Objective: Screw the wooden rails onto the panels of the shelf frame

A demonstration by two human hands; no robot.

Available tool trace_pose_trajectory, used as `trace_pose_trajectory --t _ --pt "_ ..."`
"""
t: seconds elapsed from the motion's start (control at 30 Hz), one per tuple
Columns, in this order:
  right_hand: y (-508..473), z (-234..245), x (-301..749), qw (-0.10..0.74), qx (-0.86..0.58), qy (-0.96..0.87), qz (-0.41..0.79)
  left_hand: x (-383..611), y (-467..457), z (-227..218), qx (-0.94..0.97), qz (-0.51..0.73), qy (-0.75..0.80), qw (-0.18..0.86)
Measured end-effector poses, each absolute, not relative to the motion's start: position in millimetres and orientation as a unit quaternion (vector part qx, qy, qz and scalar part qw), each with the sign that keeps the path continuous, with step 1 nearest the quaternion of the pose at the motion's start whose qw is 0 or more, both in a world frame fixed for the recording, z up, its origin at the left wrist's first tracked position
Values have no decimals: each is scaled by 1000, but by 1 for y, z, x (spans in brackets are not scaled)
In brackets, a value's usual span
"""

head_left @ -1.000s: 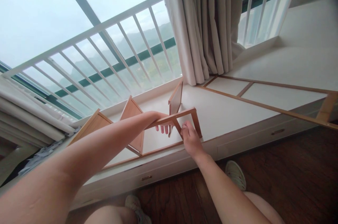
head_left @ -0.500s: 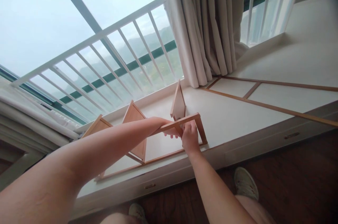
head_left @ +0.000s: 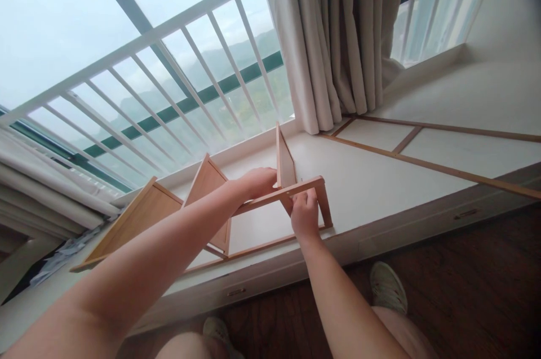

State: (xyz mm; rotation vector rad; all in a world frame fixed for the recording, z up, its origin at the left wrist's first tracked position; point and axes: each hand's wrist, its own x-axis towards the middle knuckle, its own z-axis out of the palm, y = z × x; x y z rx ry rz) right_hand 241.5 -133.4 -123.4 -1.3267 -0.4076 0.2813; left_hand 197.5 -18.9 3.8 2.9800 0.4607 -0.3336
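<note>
A light wooden rack frame [head_left: 315,183] with several hinged shelf panels lies on the white window seat [head_left: 372,184]. My left hand [head_left: 257,181] is closed on the nearest shelf panel [head_left: 284,162], which stands upright between the frame rails. My right hand [head_left: 304,213] pinches the short wooden crosspiece under the frame's upper rail. Two more panels [head_left: 209,178] stand tilted further left.
A second flat wooden frame [head_left: 439,167] lies on the seat at the right. Beige curtains [head_left: 338,38] hang at the corner. A white railing [head_left: 169,66] backs the window. Drawers front the seat, dark wood floor below, my shoes [head_left: 389,286] on it.
The nearest shelf panel has swung up from tilted to upright. My left hand moved from under the rail up onto that panel. My right hand stayed on the crosspiece.
</note>
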Motion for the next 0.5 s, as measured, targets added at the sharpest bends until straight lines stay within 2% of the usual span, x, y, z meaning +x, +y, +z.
trace_pose_trajectory --t 0.1,0.2,0.27,0.4,0.5 --pt "-136 -121 240 755 -614 -185 139 190 -25 21 992 -32 110 -48" --pt "-139 -118 239 749 -616 -189 154 187 -32 33 993 68 49 -84" --pt "-142 -116 238 746 -614 -199 161 187 -33 38 993 78 -18 -91" --pt "-146 -113 238 747 -611 -210 157 187 -30 36 993 -42 -108 -5" --pt "-146 -115 239 748 -606 -220 157 189 -27 27 981 -142 -58 122"
